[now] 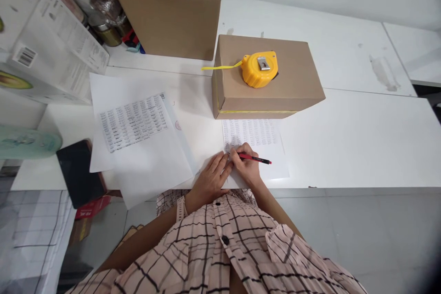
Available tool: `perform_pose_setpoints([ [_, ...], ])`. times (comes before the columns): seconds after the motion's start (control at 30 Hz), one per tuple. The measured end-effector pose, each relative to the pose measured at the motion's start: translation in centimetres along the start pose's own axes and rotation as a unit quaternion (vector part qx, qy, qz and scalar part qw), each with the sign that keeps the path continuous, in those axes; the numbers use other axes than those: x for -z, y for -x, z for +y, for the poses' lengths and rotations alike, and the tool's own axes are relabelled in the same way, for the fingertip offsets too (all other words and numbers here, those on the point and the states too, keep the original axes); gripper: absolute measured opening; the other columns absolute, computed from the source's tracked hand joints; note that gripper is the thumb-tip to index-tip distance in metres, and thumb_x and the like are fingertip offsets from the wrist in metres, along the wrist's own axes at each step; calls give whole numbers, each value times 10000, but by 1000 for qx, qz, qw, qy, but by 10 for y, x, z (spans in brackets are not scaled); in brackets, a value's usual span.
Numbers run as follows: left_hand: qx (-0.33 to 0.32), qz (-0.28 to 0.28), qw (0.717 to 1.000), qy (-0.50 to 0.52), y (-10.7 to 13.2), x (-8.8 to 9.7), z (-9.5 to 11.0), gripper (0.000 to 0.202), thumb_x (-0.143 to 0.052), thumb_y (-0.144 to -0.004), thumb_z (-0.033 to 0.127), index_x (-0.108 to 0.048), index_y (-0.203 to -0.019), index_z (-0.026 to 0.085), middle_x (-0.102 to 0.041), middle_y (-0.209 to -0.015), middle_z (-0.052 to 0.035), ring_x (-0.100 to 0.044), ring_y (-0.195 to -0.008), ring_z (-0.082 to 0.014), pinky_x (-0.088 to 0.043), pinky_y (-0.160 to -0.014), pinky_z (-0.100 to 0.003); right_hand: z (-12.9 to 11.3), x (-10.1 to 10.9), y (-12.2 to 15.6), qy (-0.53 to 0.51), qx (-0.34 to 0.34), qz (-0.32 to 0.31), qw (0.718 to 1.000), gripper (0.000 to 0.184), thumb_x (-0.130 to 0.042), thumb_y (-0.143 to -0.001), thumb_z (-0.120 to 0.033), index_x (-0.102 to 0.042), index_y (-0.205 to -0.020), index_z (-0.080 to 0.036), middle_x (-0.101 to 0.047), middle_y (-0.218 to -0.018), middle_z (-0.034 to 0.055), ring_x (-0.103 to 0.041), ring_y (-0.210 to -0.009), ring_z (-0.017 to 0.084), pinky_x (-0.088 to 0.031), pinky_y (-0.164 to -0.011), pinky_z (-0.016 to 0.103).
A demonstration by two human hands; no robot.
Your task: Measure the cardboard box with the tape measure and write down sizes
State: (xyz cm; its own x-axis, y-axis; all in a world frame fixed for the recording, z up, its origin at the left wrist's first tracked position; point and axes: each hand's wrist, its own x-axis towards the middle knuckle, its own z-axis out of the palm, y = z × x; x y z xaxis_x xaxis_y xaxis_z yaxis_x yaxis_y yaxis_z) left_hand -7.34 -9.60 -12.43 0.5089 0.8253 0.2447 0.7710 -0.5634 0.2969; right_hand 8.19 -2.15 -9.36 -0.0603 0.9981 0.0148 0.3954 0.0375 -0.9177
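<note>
My right hand (247, 164) is closed around a red and black pen (257, 158), its tip on a sheet of paper (270, 161) with rows of small writing. Flat on the same sheet's left side lies my left hand (212, 177), fingers stretched out and near the pen tip. Just beyond the sheet stands a closed cardboard box (268, 105), covering the paper's far edge. On the box rests a yellow tape measure (259, 70); a yellow strap hangs off toward the left, and a yellow tape line runs along the box's front.
Several papers (151, 161) overlap on the white table (361, 138) at left, beside a dark tablet-like device (81, 174) and a greenish bottle (29, 142). Larger cardboard boxes (179, 23) and a white printed carton (55, 36) stand at the back left. The table's front edge runs before my body.
</note>
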Motion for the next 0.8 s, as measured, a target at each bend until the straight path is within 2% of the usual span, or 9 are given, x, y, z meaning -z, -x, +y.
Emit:
perform_pose_setpoints([
  [0.3,3,-3,1000,14,1,-2,-1,893,-423,-916,744,-462,-1452,31,-456,-1529,-292,-351,-1485,-403,-318,-1189,-572,-6,1,-1,5,12,1,1000,280,-628,-900,-376,-495,-698,-236,-508,-610,-43,-472,-554,118,-410,-565,292],
  [0.57,-2,0,1000,-1,0,0,0,880,-437,-921,730,-487,-1432,16,-492,-1495,-298,-401,-1454,-414,-335,-1185,-562,-1,1,-1,-2,1,-2,1000,275,-639,-890,-367,-503,-695,-230,-519,-616,-44,-484,-563,117,-409,-575,288],
  [0.8,6,-14,1000,9,2,-2,-1,890,-379,-933,743,-451,-1472,38,-450,-1537,-284,-346,-1489,-397,-322,-1191,-566,-2,1,-1,4,2,7,1000,276,-627,-895,-378,-497,-698,-235,-519,-596,-45,-471,-543,117,-398,-555,283],
])
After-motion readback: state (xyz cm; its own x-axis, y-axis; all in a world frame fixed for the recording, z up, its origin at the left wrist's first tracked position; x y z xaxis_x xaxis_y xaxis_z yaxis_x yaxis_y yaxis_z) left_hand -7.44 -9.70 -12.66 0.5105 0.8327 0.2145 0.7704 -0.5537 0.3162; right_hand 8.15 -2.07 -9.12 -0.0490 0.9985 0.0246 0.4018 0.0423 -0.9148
